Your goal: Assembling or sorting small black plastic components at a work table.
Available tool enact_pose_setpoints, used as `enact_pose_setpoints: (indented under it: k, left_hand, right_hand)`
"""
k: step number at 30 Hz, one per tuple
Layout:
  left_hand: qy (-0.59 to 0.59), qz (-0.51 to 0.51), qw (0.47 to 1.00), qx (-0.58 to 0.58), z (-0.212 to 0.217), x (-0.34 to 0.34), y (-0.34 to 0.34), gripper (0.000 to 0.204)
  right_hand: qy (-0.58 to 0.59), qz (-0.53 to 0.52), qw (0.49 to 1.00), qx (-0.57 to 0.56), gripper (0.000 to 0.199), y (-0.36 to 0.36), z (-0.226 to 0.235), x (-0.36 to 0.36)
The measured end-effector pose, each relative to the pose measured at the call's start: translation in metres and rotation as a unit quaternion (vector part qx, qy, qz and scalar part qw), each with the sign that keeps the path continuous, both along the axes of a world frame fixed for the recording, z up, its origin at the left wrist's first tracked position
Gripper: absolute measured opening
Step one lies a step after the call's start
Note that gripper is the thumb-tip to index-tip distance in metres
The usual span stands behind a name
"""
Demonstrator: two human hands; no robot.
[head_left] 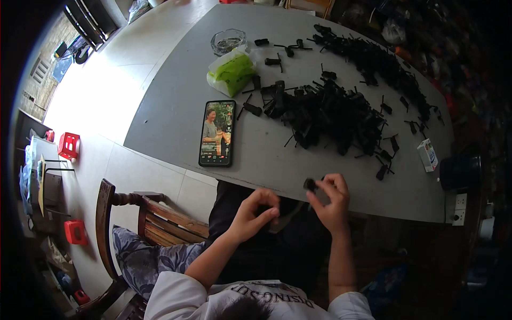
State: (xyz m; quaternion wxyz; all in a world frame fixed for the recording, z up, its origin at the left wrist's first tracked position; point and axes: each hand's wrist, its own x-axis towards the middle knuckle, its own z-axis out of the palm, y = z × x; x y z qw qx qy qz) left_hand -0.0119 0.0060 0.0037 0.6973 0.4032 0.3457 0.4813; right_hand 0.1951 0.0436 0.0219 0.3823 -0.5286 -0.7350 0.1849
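My right hand (333,205) is at the table's near edge, with thumb and fingertips pinched on a small black plastic part (310,184). To its left, my left hand (255,214) hovers over my lap just off the edge. Its fingers are curled toward the thumb, and anything between them is hidden. Beyond both hands a large heap of black plastic parts with thin stems (330,114) covers the middle of the grey table (170,106). A second long row of similar black parts (373,61) runs along the far right side.
A phone (216,133) playing a video lies left of the heap. Behind it are a green and white plastic bag (233,73) and a glass ashtray (228,41). A small white carton (427,155) stands at the right. A wooden chair (176,224) is at my left.
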Motion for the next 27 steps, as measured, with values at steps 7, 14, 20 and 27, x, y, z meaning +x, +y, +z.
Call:
enact_pose_setpoints:
  k: [7,14,20,27]
  left_hand:
    - [0.124,-0.100,0.948,0.277,0.014,0.000,0.011,0.026]
    - [0.150,-0.048,0.953,0.258,0.015,-0.002,0.001,0.023]
    - [0.220,-0.037,0.917,0.331,0.028,0.004,-0.007,0.031]
    - [0.309,-0.016,0.862,0.401,0.032,0.007,-0.013,0.039]
  right_hand:
    - [0.281,0.334,0.822,-0.366,0.036,-0.034,-0.007,0.003]
    - [0.642,0.267,0.623,-0.359,0.055,-0.061,-0.024,-0.023]
    - [0.558,0.172,0.674,-0.453,0.032,-0.061,-0.008,-0.013]
    - [0.704,0.150,0.610,-0.332,0.020,-0.071,-0.015,-0.031]
